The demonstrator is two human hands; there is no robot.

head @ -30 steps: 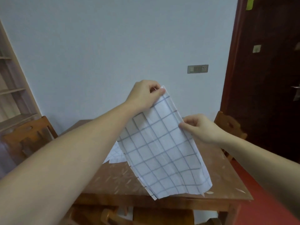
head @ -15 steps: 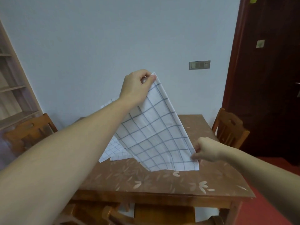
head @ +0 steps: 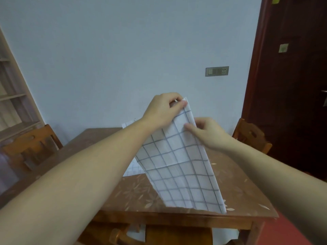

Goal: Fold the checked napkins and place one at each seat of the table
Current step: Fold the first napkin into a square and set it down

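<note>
A white napkin with a grey check [head: 178,167] hangs in the air above the brown wooden table [head: 235,195]. My left hand [head: 161,110] pinches its top corner. My right hand [head: 207,132] grips the napkin's right edge just below that corner. The napkin's lower edge hangs down to near the table's front edge. More checked napkins [head: 131,169] lie flat on the table behind the held one, mostly hidden by it and by my left arm.
A wooden chair [head: 30,147] stands at the table's left side and another chair [head: 251,135] at its right. A third chair back [head: 120,236] shows below the front edge. A dark door [head: 292,85] is at the right, and shelves [head: 12,96] at the left.
My right hand left the napkin's lower corner and rose to the right edge near the top. My left hand came down a little with the top corner, and the napkin now hangs longer.
</note>
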